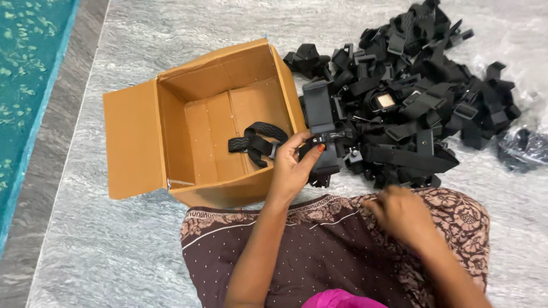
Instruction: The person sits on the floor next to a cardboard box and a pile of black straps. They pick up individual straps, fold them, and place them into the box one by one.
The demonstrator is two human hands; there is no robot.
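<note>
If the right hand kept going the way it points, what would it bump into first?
Most likely the pile of black straps and buckles. The right hand is blurred, above the lap, with its fingers aimed up and left toward the pile's near edge. Depth is hard to judge, so it might pass just over it.

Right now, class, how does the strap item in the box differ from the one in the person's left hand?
The strap item in the box lies loose on the cardboard; the strap item in the left hand is gripped above the box's edge. The boxed one is alone; the held one is beside the pile. Both are black.
</note>
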